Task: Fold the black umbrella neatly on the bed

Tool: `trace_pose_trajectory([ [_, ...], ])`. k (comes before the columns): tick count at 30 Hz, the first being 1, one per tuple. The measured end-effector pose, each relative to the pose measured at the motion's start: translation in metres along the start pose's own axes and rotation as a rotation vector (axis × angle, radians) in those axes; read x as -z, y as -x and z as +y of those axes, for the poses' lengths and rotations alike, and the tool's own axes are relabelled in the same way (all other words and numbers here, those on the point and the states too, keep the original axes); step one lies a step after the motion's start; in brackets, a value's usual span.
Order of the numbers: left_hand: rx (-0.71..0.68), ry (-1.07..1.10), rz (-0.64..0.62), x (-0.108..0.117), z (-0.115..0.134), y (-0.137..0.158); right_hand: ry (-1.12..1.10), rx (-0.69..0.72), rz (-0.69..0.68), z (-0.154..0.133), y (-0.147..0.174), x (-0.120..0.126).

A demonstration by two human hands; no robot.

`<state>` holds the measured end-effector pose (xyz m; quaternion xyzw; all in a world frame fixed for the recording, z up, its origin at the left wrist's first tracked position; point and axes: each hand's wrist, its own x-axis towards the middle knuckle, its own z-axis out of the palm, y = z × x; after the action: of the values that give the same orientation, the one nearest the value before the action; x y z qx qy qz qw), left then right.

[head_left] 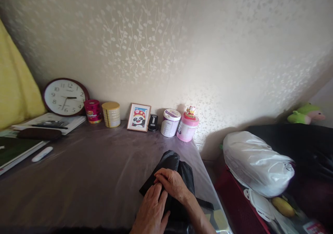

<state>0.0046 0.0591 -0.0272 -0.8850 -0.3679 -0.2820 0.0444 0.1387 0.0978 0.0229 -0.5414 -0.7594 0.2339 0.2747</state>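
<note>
A black folded fabric item lies near the right front of the table, its thin shiny cloth in long folds. I cannot tell its exact kind. My left hand rests on its near left part, fingers bent over the cloth and thumb to the right. My right hand lies across the top, its fingers closed together on the cloth and touching the left fingertips. The cloth under both palms is hidden. A narrow black strip sticks out to the right of my right wrist.
Along the wall stand a round clock, a pink tin, a yellow tin, a framed panda picture, a white canister and a pink tub. Books lie left. Beyond the right edge sits a white plastic bag.
</note>
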Motion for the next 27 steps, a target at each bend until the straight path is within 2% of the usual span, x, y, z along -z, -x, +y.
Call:
trace_pose_trajectory([
  [5,-0.028,-0.078,0.092,-0.007,0.003,0.002,0.085,0.193,0.182,0.018,0.017,0.000],
  [8,-0.024,-0.109,0.110,-0.015,0.004,0.005,0.161,0.267,0.222,0.035,0.018,0.000],
  [11,-0.011,-0.116,0.082,-0.020,0.004,0.007,0.248,0.248,0.211,0.051,0.009,0.000],
  [15,0.004,-0.084,-0.020,-0.021,0.003,0.009,0.306,0.247,0.216,0.065,-0.010,0.002],
  [23,0.028,-0.014,-0.124,-0.027,-0.001,0.013,0.259,0.183,0.231,0.092,-0.049,0.012],
  [27,0.041,0.026,-0.131,-0.028,-0.001,0.013,0.269,0.076,0.302,0.100,-0.055,0.019],
])
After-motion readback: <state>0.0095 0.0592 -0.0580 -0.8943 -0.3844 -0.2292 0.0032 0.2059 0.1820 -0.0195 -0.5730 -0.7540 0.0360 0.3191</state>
